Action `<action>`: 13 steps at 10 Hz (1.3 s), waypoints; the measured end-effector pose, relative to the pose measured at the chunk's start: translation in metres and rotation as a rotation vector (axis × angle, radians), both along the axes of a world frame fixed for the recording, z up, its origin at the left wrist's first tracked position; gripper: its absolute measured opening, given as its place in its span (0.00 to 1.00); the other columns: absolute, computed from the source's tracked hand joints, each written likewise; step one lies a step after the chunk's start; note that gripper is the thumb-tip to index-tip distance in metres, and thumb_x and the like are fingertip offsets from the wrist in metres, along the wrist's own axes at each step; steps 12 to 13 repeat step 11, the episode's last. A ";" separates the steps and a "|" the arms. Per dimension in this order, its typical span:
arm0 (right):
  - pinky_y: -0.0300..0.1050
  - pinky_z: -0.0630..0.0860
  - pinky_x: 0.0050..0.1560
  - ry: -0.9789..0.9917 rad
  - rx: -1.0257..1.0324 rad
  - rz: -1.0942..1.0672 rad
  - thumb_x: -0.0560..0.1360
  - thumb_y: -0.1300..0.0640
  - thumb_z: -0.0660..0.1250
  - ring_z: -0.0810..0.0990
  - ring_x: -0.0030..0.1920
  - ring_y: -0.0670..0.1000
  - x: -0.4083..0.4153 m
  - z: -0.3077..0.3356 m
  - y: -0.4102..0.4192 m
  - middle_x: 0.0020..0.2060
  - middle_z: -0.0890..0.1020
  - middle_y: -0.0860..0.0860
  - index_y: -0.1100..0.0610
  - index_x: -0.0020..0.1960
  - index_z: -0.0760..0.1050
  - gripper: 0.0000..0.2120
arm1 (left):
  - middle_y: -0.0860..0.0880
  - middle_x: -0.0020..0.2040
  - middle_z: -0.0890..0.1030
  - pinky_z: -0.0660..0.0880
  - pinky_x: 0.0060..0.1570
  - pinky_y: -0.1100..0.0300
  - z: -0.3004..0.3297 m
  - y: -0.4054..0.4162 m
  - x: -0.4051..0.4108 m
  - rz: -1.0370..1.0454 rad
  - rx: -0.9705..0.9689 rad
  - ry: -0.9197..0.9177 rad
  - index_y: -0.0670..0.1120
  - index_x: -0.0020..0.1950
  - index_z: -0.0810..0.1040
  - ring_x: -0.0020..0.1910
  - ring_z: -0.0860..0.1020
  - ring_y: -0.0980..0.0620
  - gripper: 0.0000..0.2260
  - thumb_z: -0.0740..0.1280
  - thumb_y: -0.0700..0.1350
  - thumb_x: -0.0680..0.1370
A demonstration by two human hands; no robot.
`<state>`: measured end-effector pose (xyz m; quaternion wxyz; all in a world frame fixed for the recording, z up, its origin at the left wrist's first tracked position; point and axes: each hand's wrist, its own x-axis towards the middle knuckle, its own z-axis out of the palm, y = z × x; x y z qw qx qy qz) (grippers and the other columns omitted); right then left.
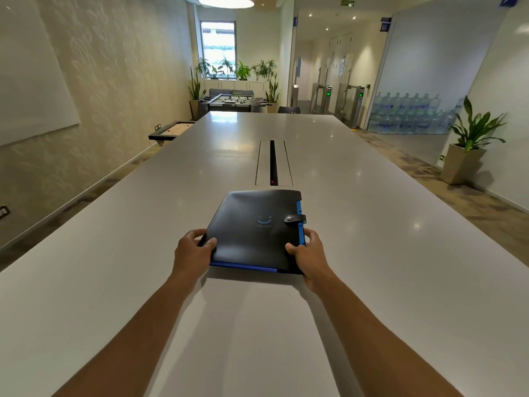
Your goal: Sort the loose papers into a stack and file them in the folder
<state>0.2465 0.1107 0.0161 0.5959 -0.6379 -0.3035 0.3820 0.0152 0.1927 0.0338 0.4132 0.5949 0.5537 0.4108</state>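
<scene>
A black folder [254, 230] with blue inner edges lies closed on the long white table [372, 239], its strap snapped shut at the right side. My left hand [192, 250] grips its near left edge, thumb on the cover. My right hand [310, 253] grips the near right corner beside the blue tabs. The near edge of the folder sits slightly above the tabletop. No loose papers show anywhere on the table.
A cable slot [272, 163] runs along the table's middle just beyond the folder. A potted plant [469, 144] stands on the floor at the right, and a foosball table [233, 101] past the far end. A low game board [171, 130] is left of the table.
</scene>
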 end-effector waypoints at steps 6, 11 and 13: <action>0.36 0.71 0.49 -0.793 -0.110 -0.136 0.76 0.53 0.69 0.75 0.51 0.47 0.015 -0.041 0.109 0.57 0.76 0.55 0.61 0.62 0.76 0.18 | 0.38 0.61 0.81 0.73 0.60 0.47 -0.037 0.099 0.030 0.068 0.215 0.443 0.41 0.67 0.78 0.60 0.77 0.38 0.16 0.64 0.44 0.81; 0.48 0.76 0.53 -0.950 -0.004 -0.227 0.79 0.48 0.61 0.78 0.53 0.53 0.010 -0.030 0.066 0.51 0.83 0.54 0.59 0.56 0.79 0.16 | 0.42 0.61 0.79 0.71 0.58 0.43 -0.041 0.059 0.032 0.167 0.430 0.658 0.44 0.62 0.80 0.62 0.73 0.41 0.15 0.66 0.51 0.79; 0.48 0.76 0.53 -0.950 -0.004 -0.227 0.79 0.48 0.61 0.78 0.53 0.53 0.010 -0.030 0.066 0.51 0.83 0.54 0.59 0.56 0.79 0.16 | 0.42 0.61 0.79 0.71 0.58 0.43 -0.041 0.059 0.032 0.167 0.430 0.658 0.44 0.62 0.80 0.62 0.73 0.41 0.15 0.66 0.51 0.79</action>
